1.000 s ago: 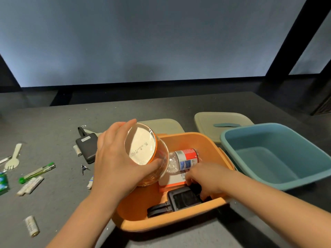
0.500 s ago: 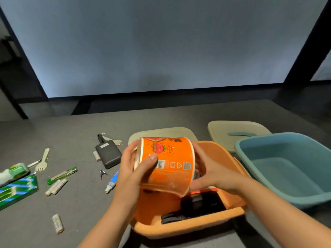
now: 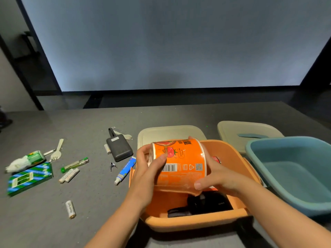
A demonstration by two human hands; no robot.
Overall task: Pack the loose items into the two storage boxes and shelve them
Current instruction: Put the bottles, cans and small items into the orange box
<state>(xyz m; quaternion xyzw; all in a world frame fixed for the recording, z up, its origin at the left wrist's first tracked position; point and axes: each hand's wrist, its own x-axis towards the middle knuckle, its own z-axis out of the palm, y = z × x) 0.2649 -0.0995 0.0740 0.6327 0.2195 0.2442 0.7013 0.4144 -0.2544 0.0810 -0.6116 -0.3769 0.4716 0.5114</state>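
1. Since a second ago, I'm turning the noodle cup (image 3: 180, 163) label-up, bringing my right hand (image 3: 217, 176) onto it.
2. Left hand (image 3: 148, 169) is gripping its left end.
3. Right hand is gripping its right end, above the orange box (image 3: 231, 154).

Two storage boxes stand on the counter (image 3: 161, 115): one orange box (image 3: 231, 154) and one blue box (image 3: 290, 169). Two pale lids lie behind them, one (image 3: 168, 134) behind the orange box and one (image 3: 238, 129) behind the blue. There is one orange noodle cup (image 3: 180, 163), one black power bank (image 3: 119, 148), one toothpaste tube (image 3: 125, 170), one green lighter (image 3: 75, 164), one green-and-blue carton (image 3: 29, 179) and one small metal clip (image 3: 112, 165). Two forks show, one (image 3: 57, 151) at left and one (image 3: 123, 135) behind the power bank. Four batteries are visible: a pair (image 3: 69, 175), a single one (image 3: 70, 209) nearer, and one (image 3: 107, 149) beside the power bank.
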